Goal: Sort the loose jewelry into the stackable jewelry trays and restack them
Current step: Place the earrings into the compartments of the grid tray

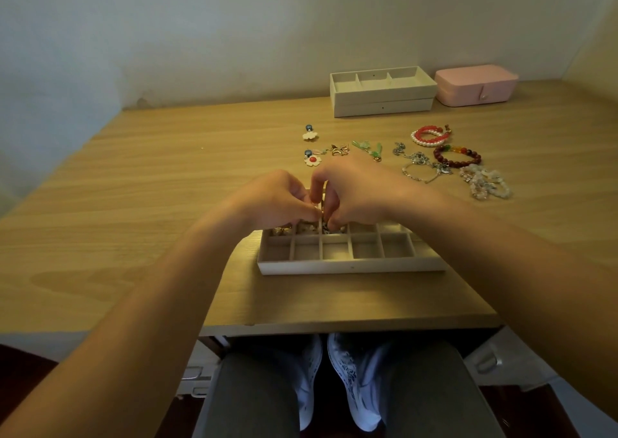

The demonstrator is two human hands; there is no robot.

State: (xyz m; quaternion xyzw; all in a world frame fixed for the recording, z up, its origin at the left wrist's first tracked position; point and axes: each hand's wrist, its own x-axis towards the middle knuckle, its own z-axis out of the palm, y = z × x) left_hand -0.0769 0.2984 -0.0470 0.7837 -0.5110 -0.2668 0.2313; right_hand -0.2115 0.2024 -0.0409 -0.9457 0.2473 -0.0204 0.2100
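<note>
My left hand [284,200] and right hand [347,193] curl tip to tip over the tray's [351,267] back row, pinching a small piece [317,209] I can't identify. The loose jewelry [434,160] lies on the desk [133,203] beyond them to the right, nearer my right hand.

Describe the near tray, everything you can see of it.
The tray is shallow, rectangular, off-white, matte, split by thin walls into small square cells. Its front row of five cells looks empty; the next row holds small jewelry in the left cells. It lies flat on the table near the front edge, a small dot on its front wall. The left hand and right hand sit over its back part and hide it; contact is unclear.
</note>
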